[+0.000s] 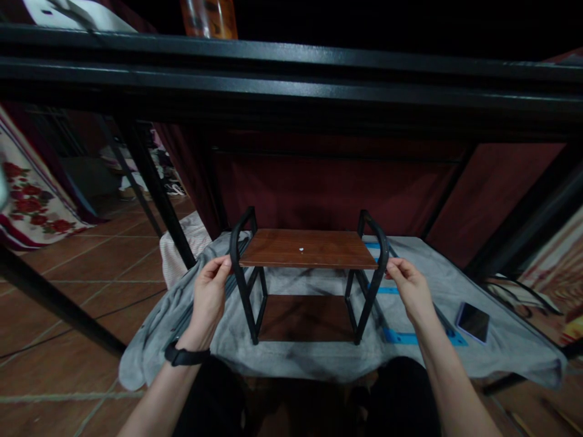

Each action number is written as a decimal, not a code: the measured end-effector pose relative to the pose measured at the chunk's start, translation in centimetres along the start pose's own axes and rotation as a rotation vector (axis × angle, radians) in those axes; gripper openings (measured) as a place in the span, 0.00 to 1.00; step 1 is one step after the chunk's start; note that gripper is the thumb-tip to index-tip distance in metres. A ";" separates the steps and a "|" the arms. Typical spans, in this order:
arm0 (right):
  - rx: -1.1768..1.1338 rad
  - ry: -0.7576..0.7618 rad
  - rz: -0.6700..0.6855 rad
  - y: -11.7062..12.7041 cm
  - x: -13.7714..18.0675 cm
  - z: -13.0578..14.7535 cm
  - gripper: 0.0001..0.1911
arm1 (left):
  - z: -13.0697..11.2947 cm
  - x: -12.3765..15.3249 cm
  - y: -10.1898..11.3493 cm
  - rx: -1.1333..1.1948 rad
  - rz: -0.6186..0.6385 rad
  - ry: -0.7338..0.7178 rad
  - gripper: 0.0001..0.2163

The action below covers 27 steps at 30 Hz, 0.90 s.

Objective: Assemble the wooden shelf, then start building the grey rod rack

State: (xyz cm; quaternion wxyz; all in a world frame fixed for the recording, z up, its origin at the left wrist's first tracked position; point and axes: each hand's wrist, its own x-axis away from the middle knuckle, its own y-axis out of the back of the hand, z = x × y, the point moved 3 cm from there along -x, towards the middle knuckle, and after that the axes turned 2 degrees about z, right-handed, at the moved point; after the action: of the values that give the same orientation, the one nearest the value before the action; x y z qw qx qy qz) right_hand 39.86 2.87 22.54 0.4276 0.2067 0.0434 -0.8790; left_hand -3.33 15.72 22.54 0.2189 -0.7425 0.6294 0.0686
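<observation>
A small two-tier shelf with brown wood boards (310,247) and a black metal frame (243,297) stands upright in front of me. Its lower board (307,318) rests close to the grey cloth. My left hand (213,285), with a dark band on its wrist, pinches at the outer side of the left frame, level with the upper board. On the opposite side, my right hand (407,282) pinches at the outer right frame at the same height. Whatever sits between the fingertips of each hand is too small to make out. A tiny white speck (301,249) shows on the upper board.
Grey cloth (310,364) covers the low surface under the shelf. To the right lie a phone (472,321) and a dark frame piece with blue strips (405,337). A thick black metal beam (291,67) crosses overhead, with an orange container (209,18) above it.
</observation>
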 end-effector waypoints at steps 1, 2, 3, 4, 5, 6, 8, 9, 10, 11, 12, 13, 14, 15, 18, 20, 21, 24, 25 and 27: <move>0.014 0.003 0.012 0.0 0.0 0.0 0.20 | 0.0 0.0 0.1 -0.011 0.011 -0.009 0.11; 0.023 0.006 0.024 0.0 0.1 0.0 0.20 | 0.0 0.0 0.1 -0.025 0.023 -0.015 0.10; 0.027 0.006 0.030 0.0 0.3 0.0 0.20 | 0.0 0.0 0.2 -0.042 0.036 -0.019 0.10; 0.026 0.003 0.030 0.0 0.4 0.0 0.20 | 0.0 0.0 0.2 -0.058 0.047 -0.021 0.11; 0.022 -0.004 0.026 0.1 0.6 0.0 0.20 | 0.0 0.0 0.2 -0.069 0.053 -0.022 0.11; 0.017 -0.013 0.023 0.1 0.8 -0.1 0.20 | -0.1 0.0 0.2 -0.074 0.058 -0.021 0.11; 0.009 -0.030 0.021 0.2 1.1 -0.2 0.20 | -0.1 0.0 0.2 -0.063 0.061 -0.016 0.11; 0.008 -0.032 0.025 0.1 1.1 -0.2 0.20 | -0.1 0.0 0.2 -0.052 0.061 -0.014 0.11; 0.013 -0.028 0.032 0.1 1.2 -0.1 0.20 | 0.0 0.0 0.2 -0.039 0.063 -0.012 0.11; 0.022 -0.019 0.035 0.1 1.2 -0.1 0.20 | 0.1 -0.1 0.2 -0.026 0.066 -0.010 0.11; 0.037 -0.007 0.037 0.1 1.1 0.0 0.20 | 0.2 -0.1 0.3 -0.013 0.069 -0.008 0.11; 0.052 0.003 0.038 0.1 1.0 0.1 0.21 | 0.4 -0.1 0.3 0.002 0.070 -0.005 0.11; 0.065 0.010 0.036 0.1 0.9 0.2 0.21 | 0.6 -0.2 0.4 0.016 0.069 -0.002 0.11; 0.073 0.013 0.033 0.1 0.8 0.3 0.21 | 0.8 -0.2 0.5 0.029 0.066 0.001 0.12; 0.070 0.002 0.029 0.1 0.5 0.4 0.22 | 1.1 -0.4 0.7 0.057 0.044 0.003 0.13; 0.054 -0.008 0.022 0.1 0.4 0.4 0.22 | 1.1 -0.5 0.6 0.070 0.042 0.013 0.13; 0.041 -0.013 0.017 0.1 0.5 0.4 0.21 | 0.9 -0.5 0.5 0.077 0.042 0.017 0.13; -0.010 -0.031 -0.011 0.1 0.9 0.3 0.20 | 0.3 -0.7 0.2 0.089 0.050 0.016 0.13; -0.025 -0.034 -0.020 0.1 1.0 0.3 0.20 | 0.1 -0.7 0.1 0.090 0.051 0.010 0.13; -0.048 -0.034 -0.037 0.1 1.2 0.2 0.20 | -0.1 -0.7 0.0 0.089 0.054 0.002 0.13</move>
State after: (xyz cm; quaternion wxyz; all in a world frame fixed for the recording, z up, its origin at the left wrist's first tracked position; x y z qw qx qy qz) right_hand 39.23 1.92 22.26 0.4167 0.1805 0.0610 -0.8888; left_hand -3.45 16.35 22.90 0.2493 -0.7148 0.6518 0.0456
